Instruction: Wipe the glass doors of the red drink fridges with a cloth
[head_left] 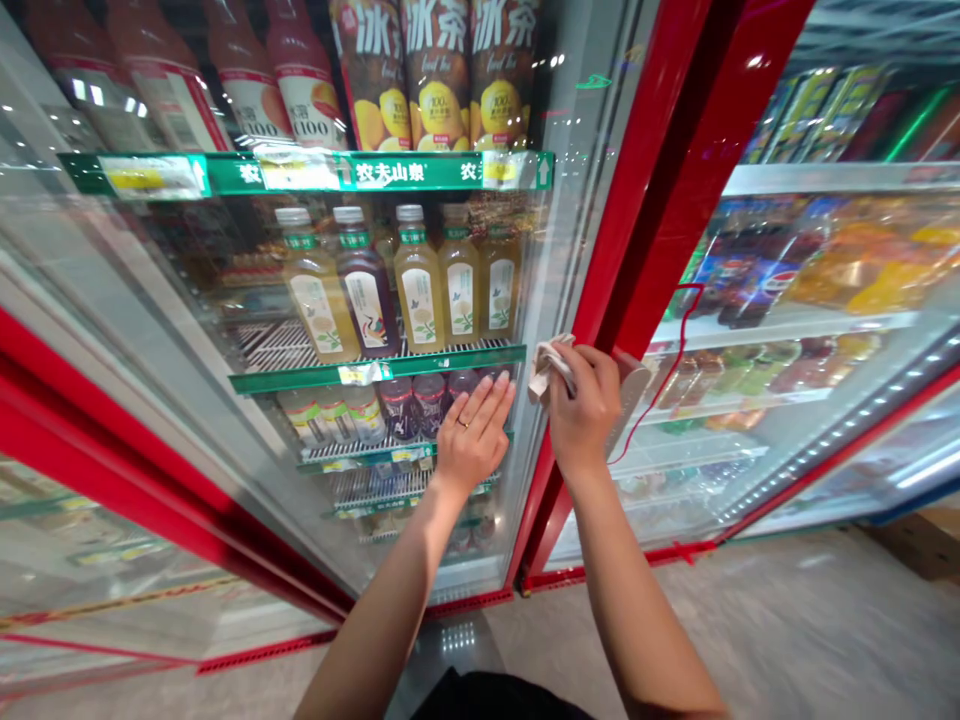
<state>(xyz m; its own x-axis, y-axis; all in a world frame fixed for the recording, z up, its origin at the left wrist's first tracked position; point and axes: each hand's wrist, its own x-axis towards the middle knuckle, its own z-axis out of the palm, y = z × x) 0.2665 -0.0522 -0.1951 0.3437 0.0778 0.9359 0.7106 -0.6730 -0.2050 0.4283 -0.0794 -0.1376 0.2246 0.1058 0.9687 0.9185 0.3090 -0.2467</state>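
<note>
My left hand (pixel 474 430) lies flat on the glass of a drinks fridge door (pixel 431 430), fingers stretched out together, with a ring on one finger. My right hand (pixel 589 412) is closed around a crumpled whitish cloth (pixel 552 360). The cloth is at the right edge of the glass, beside the red door frame (pixel 634 235). A pale handle-like part (pixel 631 385) shows just behind my right hand, partly covered by it. Behind the glass, bottled drinks (pixel 420 290) stand upright on a green-edged shelf (pixel 450 361).
Large bottles and iced tea cartons (pixel 439 85) fill the upper shelf. To the right, another fridge (pixel 817 300) holds soda bottles and cans; a thin red cord (pixel 684 335) hangs before it. A brown box (pixel 919 545) sits at far right on the grey floor (pixel 795 610).
</note>
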